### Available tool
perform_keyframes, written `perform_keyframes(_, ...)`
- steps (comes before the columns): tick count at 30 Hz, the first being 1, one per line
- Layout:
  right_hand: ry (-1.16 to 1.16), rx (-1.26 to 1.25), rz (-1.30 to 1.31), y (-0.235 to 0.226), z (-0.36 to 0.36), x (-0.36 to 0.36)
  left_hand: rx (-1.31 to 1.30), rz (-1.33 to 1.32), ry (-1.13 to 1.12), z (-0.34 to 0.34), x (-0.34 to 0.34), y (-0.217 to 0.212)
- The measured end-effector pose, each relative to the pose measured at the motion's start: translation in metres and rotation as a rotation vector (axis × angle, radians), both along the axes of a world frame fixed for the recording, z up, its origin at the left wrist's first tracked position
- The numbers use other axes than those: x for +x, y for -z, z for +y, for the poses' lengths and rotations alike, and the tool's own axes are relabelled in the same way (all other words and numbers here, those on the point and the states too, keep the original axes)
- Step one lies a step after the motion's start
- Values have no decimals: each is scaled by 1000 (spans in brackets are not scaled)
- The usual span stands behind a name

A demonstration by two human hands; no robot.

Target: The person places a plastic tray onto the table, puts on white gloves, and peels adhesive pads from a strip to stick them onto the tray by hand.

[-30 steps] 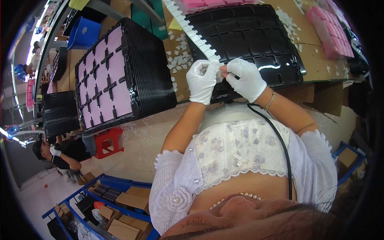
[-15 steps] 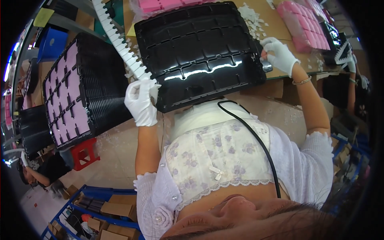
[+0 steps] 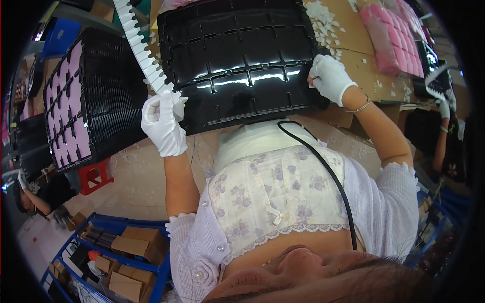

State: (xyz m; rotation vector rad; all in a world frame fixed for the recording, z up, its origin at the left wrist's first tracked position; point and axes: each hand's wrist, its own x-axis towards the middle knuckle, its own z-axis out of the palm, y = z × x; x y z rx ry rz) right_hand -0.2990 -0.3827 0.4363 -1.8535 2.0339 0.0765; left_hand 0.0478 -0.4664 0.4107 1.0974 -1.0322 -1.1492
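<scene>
Cardboard boxes [image 3: 129, 247] sit in a blue rack [image 3: 151, 230] at seven o'clock, brown and flat-sided. Pink foam blocks [image 3: 389, 43] lie stacked at two o'clock on the brown worktop [image 3: 371, 76], with white scraps [image 3: 323, 15] scattered at one o'clock. A stack of black trays [image 3: 108, 101] topped with pink pads stands at nine o'clock. The glossy black tray [image 3: 237, 55], ribbed into rectangular pockets, lies at twelve o'clock on the worktop. The right hand [image 3: 331, 77], white-gloved, has its fingers curled onto the tray's right edge. The left hand [image 3: 162, 123] pinches the lower end of a white toothed strip [image 3: 139, 45] at eleven o'clock, fingers closed on it.
</scene>
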Motion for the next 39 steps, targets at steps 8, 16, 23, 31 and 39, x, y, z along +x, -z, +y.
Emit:
perform_keyframes(8,-5,-256,20,5,12,-3,42,4,-32,8,-8,-3)
perform_keyframes(16,-23,-127,-106,2,6,-13,8,19,-73,14,-14,-7)
perform_keyframes(23,-40,-103,40,6,-1,-6,-1,-11,-70,16,-19,-5)
perform_keyframes(31,-121,-316,101,21,10,0,20,55,-34,12,-29,-8)
perform_keyframes(39,-226,-492,105,25,23,-1,-9,38,-6,9,-26,-11)
